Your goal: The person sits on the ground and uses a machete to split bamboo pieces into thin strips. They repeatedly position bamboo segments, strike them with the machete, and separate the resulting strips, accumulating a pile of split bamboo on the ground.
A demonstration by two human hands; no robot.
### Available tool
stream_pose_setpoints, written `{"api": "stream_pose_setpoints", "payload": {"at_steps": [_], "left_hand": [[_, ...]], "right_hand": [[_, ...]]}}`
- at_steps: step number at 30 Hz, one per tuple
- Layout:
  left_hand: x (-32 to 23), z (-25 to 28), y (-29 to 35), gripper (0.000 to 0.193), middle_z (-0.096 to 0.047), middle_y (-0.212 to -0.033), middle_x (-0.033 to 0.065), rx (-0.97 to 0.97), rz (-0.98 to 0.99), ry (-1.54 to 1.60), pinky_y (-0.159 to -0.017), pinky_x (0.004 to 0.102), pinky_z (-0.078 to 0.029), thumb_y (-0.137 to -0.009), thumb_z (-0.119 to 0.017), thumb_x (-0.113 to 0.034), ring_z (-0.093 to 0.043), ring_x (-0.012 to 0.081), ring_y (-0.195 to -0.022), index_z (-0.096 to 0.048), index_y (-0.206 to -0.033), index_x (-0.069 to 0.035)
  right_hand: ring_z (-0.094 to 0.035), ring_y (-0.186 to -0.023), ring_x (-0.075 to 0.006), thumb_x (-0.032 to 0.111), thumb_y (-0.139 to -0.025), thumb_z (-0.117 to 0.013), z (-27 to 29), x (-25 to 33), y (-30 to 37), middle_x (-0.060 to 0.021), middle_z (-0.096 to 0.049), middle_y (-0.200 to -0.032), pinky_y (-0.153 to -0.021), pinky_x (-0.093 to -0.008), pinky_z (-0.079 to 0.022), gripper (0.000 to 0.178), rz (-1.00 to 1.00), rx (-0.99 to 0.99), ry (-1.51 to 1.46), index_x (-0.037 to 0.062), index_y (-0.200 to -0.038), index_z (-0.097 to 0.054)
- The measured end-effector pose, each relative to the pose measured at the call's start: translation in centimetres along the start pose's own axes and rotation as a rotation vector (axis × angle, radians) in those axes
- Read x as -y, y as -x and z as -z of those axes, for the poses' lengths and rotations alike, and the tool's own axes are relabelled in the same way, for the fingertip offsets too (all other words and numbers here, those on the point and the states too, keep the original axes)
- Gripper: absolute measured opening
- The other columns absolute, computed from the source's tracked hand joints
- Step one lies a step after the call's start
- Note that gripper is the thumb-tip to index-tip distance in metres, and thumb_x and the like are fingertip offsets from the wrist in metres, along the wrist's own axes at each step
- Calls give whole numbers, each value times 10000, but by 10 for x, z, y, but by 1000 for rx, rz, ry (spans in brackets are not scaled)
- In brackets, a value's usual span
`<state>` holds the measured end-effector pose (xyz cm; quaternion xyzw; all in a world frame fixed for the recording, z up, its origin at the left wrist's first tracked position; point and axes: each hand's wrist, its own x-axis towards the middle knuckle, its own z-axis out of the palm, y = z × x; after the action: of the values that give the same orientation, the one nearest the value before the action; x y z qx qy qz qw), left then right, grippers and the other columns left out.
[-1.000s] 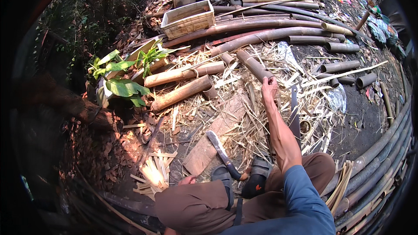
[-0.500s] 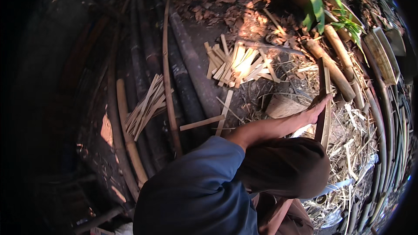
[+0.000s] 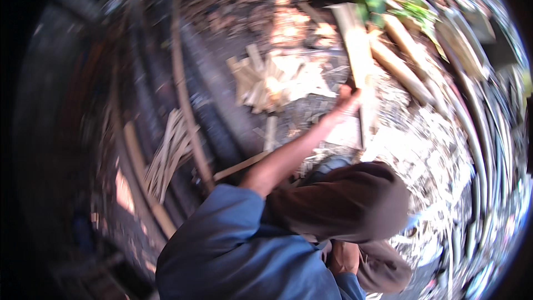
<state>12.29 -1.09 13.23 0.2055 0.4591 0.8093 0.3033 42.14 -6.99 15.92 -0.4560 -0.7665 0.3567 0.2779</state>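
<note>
My left hand [image 3: 348,101] reaches forward past my knee, fingers closed around a split bamboo piece [image 3: 357,41]. The piece stands nearly lengthwise away from me, its broad pale face showing, and its lower end meets a wooden block [image 3: 345,134]. Of my right arm, only the forearm and wrist [image 3: 346,256] show, between my legs; the fingers are hidden by my brown-clad knee. To the left of the held piece lies a heap of short bamboo slats [image 3: 258,83]. One loose slat [image 3: 241,165] lies beside my left forearm.
Long dark bamboo poles [image 3: 208,69] run along the left, with a bundle of thin strips [image 3: 171,153] across them. Thick bamboo sections [image 3: 402,72] lie at the right, near green leaves [image 3: 413,14]. Pale shavings [image 3: 427,150] cover the ground there.
The bamboo piece has turned from edge-on to showing its broad pale face. My left hand is still on it. The whole view has shifted and blurred.
</note>
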Motion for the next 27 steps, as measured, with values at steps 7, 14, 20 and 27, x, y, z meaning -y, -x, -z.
{"api": "stream_pose_setpoints", "payload": {"at_steps": [7,14,20,27], "left_hand": [[-23,-52,-59,904,-578,-1154,68,144,396,178,-836,377,-507,-757,-606,-768,-563,205,-1036,-441,-1362,-117],[4,-63,-76,727,-667,-853,163,685,834,54,-625,383,-578,-949,-304,-685,-671,275,-677,-574,-1195,-57],[0,-28,10,834,-530,-1314,277,752,1177,349,-960,430,-513,-957,-315,-667,-614,340,-1119,-357,-1451,4],[-94,-51,34,829,-443,-1452,166,-46,551,368,-1092,593,-301,-906,-373,-655,-398,358,-1343,-345,-1476,-53]], "right_hand": [[-594,-941,-318,118,-909,-608,10,15,-13,-180,-617,-1034,-810,-395,-478,335,-97,-211,-143,41,-1231,-557],[-624,-849,-320,179,-923,-578,9,-7,-4,-186,-642,-987,-775,-398,-492,429,-345,-295,-321,66,-1331,-510],[-677,-834,-364,219,-903,-608,-6,-33,11,-219,-677,-927,-746,-405,-513,467,-371,-162,-185,91,-1343,-519],[-661,-906,-411,223,-908,-598,-27,-46,5,-227,-679,-974,-787,-449,-514,473,-309,-135,-182,90,-1352,-505]]}}
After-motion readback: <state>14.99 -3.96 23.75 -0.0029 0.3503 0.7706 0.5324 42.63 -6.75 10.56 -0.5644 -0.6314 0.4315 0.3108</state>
